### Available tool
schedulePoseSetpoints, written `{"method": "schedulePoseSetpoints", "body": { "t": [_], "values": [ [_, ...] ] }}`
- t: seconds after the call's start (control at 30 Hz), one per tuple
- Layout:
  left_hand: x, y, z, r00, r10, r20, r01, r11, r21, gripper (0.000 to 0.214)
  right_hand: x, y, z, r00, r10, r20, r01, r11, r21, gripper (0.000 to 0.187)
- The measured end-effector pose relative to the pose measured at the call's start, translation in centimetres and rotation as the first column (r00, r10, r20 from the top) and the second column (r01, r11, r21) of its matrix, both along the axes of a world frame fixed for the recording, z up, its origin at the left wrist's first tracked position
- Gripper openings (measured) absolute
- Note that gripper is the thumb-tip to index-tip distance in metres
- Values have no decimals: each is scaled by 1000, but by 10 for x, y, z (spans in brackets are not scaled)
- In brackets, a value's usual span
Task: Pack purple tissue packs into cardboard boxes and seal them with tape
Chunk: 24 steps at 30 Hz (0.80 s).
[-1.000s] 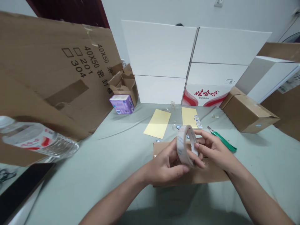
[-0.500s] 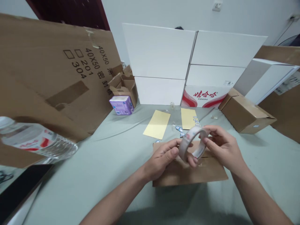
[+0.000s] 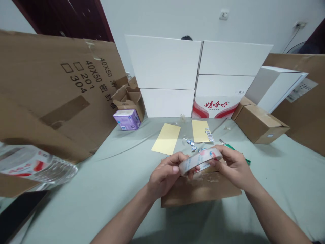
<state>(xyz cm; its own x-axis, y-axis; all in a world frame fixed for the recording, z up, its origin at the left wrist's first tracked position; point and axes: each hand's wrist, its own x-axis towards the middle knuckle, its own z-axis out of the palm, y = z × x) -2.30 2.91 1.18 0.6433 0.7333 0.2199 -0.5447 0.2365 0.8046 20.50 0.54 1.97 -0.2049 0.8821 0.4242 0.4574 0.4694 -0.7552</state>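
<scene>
A roll of clear tape (image 3: 198, 160) is held between both hands, tilted so its printed outer side faces me. My left hand (image 3: 165, 176) grips its left end, with fingers reaching into the ring. At the right end, the thumb and fingers of my right hand (image 3: 232, 166) pinch the roll. Below the hands lies a small brown cardboard box (image 3: 200, 193), with a strip of clear tape on its top. Partly hidden behind my right hand is a green-handled utility knife (image 3: 247, 161), its blade end pointing up and left.
Two yellow sheets (image 3: 166, 139) and several small blue-white stickers (image 3: 194, 148) lie beyond the box. A purple tissue pack (image 3: 127, 119), a brown box (image 3: 261, 122) and white cartons (image 3: 165, 101) stand farther back. A large water bottle (image 3: 38, 164) is at the left.
The tape roll has been turned from nearly upright to a flatter tilt and sits slightly left in view. The green knife has come into sight behind my right hand. The view has shifted a little.
</scene>
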Motion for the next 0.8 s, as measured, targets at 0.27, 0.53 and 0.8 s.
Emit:
{"method": "schedulePoseSetpoints", "body": {
  "t": [0.27, 0.53, 0.8],
  "values": [
    [2, -1, -5, 984, 104, -147, -86, 989, 124, 39, 0, -2, 0, 996, -35, 77, 19, 979, 204, 25],
    [1, -1, -1, 999, -12, -47, 21, 978, 206, 40, -10, 1, 5, 900, 109, -422, -315, 832, -456, 23],
    [8, -12, 26, 989, 3, -149, 37, 962, 269, 35, -15, 0, 12, 979, -24, -201, -58, 919, -391, 27]
  ]
}}
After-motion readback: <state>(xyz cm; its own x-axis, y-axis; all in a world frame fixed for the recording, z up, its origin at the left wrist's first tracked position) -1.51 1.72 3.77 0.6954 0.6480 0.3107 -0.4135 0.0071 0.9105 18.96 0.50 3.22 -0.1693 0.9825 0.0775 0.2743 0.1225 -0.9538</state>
